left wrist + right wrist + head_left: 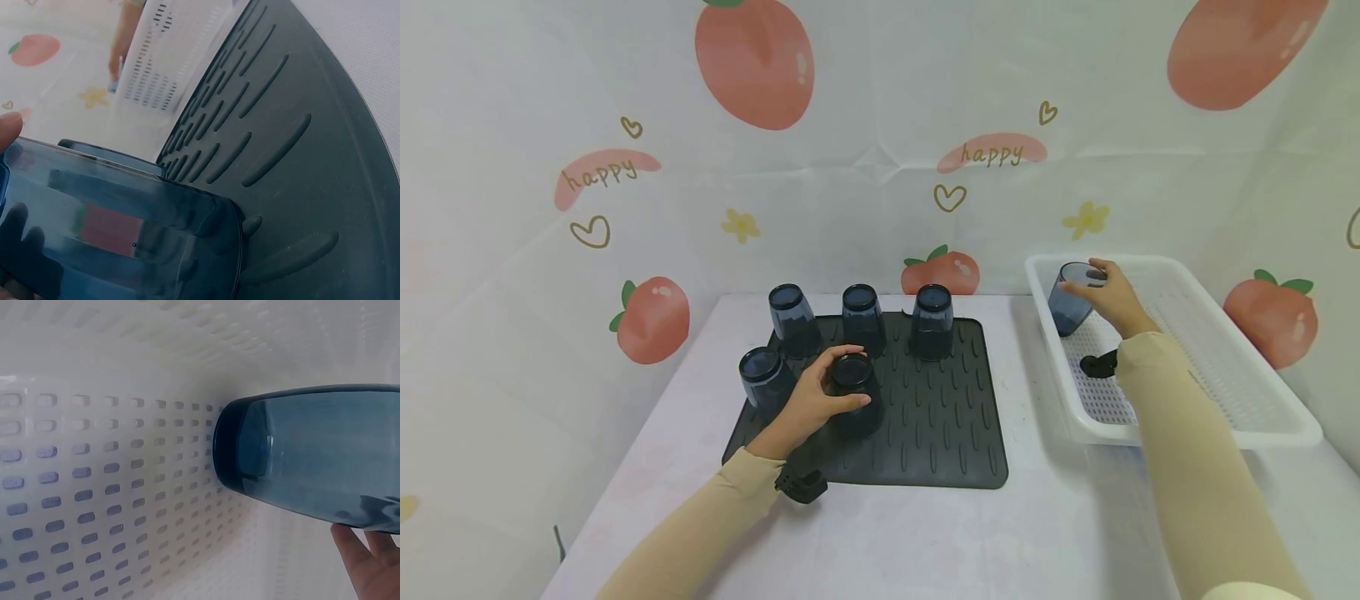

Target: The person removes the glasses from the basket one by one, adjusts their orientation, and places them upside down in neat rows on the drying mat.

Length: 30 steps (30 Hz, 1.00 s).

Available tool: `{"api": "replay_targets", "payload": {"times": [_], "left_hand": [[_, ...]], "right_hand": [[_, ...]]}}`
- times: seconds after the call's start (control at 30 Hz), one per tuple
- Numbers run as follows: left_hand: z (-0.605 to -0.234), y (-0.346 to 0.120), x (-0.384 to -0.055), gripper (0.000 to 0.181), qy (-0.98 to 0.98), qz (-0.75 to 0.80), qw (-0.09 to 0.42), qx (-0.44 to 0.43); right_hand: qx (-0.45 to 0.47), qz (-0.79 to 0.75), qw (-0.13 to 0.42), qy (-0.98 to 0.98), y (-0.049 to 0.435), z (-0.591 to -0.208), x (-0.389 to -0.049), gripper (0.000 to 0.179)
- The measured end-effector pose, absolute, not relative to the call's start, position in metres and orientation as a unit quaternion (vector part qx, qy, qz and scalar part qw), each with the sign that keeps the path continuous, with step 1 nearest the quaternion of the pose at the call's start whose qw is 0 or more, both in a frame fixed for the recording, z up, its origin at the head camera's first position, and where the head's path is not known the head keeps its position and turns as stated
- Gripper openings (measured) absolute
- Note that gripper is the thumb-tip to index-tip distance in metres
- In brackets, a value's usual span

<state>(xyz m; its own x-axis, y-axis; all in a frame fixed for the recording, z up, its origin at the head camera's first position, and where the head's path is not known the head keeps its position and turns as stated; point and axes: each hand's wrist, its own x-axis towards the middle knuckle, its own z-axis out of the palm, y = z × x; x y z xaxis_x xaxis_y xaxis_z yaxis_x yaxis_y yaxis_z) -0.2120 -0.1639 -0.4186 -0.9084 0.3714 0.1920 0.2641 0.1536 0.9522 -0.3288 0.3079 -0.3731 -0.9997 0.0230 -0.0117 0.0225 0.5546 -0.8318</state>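
On the dark ribbed drying mat point(940, 433), my left hand point(811, 406) curls its thumb and fingers around an upside-down blue glass tumbler point(854, 385). Seen from the left wrist, that tumbler point(125, 219) has its rim down at the mat's ribs. Over at the right, my right hand point(1112, 298) grips another blue tumbler point(1069, 307) near its rim, inside the white basket point(1060, 392). This tumbler stands mouth up and tilted; in the right wrist view its thick base point(228, 447) is close to the perforated floor, with fingertips point(350, 540) against its side.
Three upside-down tumblers line the mat's back edge: left point(793, 321), middle point(862, 321) and right point(932, 322). One more tumbler point(766, 382) sits left of my left hand. A patterned backdrop point(850, 208) hangs behind the white table point(925, 542).
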Motion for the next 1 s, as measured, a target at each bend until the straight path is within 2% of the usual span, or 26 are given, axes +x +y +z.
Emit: {"api": "replay_targets", "payload": {"times": [1.0], "left_hand": [[-0.422, -0.164, -0.213, 0.069, 0.757, 0.617, 0.045, 0.211]], "right_hand": [[-0.009, 0.433, -0.058, -0.9, 0.315, -0.363, -0.326, 0.109]]}}
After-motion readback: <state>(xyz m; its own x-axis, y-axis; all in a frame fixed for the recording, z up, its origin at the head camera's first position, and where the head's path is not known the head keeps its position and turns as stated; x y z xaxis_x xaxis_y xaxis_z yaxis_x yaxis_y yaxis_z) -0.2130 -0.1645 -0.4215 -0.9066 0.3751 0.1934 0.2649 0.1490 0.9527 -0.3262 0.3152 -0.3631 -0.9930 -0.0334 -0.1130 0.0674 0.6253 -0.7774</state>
